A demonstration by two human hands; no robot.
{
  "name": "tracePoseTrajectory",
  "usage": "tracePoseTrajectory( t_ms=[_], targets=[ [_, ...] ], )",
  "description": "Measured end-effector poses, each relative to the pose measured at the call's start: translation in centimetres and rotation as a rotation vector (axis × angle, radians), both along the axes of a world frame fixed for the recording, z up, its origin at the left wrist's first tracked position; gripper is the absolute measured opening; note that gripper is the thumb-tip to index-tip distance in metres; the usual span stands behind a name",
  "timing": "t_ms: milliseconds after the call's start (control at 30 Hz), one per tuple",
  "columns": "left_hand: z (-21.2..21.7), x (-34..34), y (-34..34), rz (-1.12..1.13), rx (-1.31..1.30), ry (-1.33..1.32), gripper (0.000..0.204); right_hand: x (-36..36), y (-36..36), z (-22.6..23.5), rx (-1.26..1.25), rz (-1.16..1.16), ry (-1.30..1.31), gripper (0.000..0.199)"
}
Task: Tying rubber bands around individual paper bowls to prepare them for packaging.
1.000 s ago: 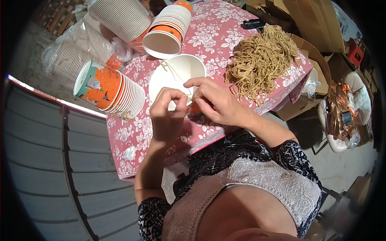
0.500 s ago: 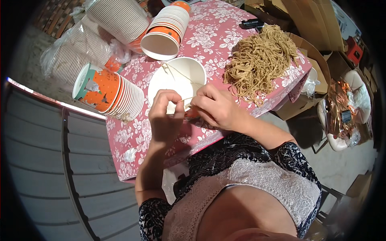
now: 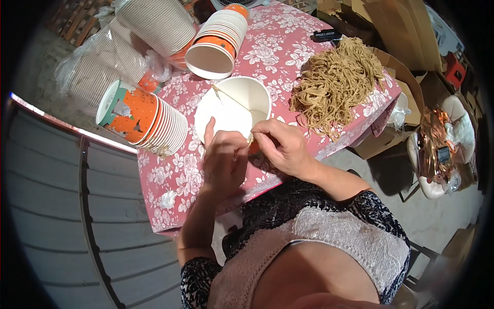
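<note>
A white-lined paper bucket lies in front of me with its mouth toward me. A thin tan cord is attached near its far rim and stretches across the opening toward my fingers. At the near rim my left hand pinches the cord, its index finger raised. Close against it, my right hand also pinches the cord between thumb and fingertips. The fingers partly hide the cord's end and the near rim, where a bit of orange outer wall shows.
A heap of tan cords lies at the right of the floral tablecloth. Nested orange-printed buckets lie at the left, another stack behind. Plastic-wrapped stacks stand far left. Cardboard boxes and a chair are at the right.
My hands have drawn closer together and shifted slightly right, pulling the loose cord end in between the fingertips. My left index finger has lifted. The whole view has shifted slightly.
</note>
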State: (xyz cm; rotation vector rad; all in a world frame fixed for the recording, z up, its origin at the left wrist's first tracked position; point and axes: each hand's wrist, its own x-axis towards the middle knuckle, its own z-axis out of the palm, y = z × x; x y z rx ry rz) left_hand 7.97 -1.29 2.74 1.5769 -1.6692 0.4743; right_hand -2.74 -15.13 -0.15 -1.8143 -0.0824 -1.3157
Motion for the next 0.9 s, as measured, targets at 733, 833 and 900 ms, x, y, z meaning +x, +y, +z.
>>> tracePoseTrajectory(
  t_ms=[733, 833, 900],
  targets=[
    [0.4, -0.1, -0.4, -0.059, -0.036, 0.071, 0.018, 0.0, -1.0, -0.4, -0.173, -0.014, 0.008, 0.007],
    [0.2, 0.0, -0.7, -0.066, -0.059, 0.082, 0.014, -0.1, -1.2, -0.3, -0.22, -0.032, 0.0, 0.008],
    [0.2, 0.0, -0.7, -0.05, -0.062, 0.096, 0.014, -0.2, -1.3, -0.3, -0.249, -0.042, -0.007, 0.011]
  ],
)
